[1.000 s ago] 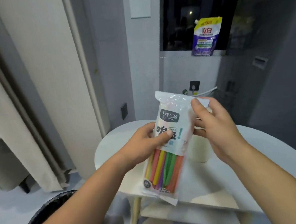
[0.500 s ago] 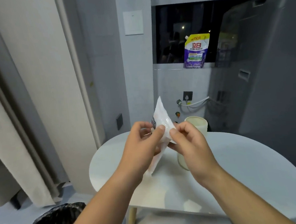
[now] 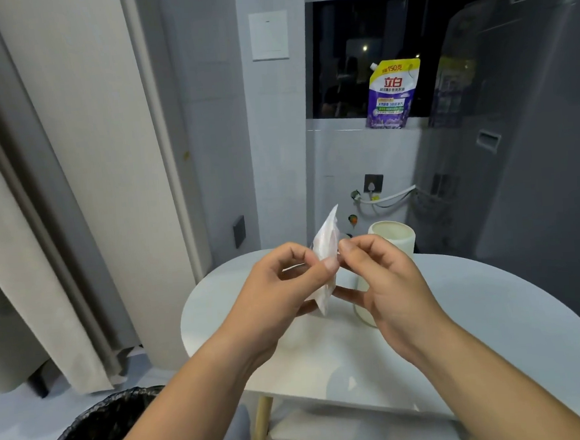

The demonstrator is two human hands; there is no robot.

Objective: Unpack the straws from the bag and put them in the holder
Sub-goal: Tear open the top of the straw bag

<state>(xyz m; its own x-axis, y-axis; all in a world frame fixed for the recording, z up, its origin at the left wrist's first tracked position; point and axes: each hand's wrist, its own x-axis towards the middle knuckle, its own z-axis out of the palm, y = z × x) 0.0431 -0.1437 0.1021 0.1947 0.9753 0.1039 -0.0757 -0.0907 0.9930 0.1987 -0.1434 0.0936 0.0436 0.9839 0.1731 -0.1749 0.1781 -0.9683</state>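
Observation:
I hold the white plastic straw bag (image 3: 326, 243) edge-on above the table, its top corner pointing up. My left hand (image 3: 280, 292) pinches the bag's upper edge from the left with thumb and forefinger. From the right, my right hand (image 3: 385, 282) pinches the same edge, fingertips almost touching the left ones. The coloured straws inside are hidden behind my hands. A cream cylindrical holder (image 3: 393, 238) stands upright on the white round table (image 3: 478, 327), just behind my right hand, partly covered by it.
A black-lined bin (image 3: 101, 435) stands on the floor at the lower left. A purple and yellow pouch (image 3: 391, 94) stands on the window ledge. A grey appliance (image 3: 531, 154) stands to the right, and curtains (image 3: 18, 238) hang at the left.
The bag has turned from facing me, straws visible, to edge-on. Both hands moved up to pinch its top edge, and the view rose so the holder shows.

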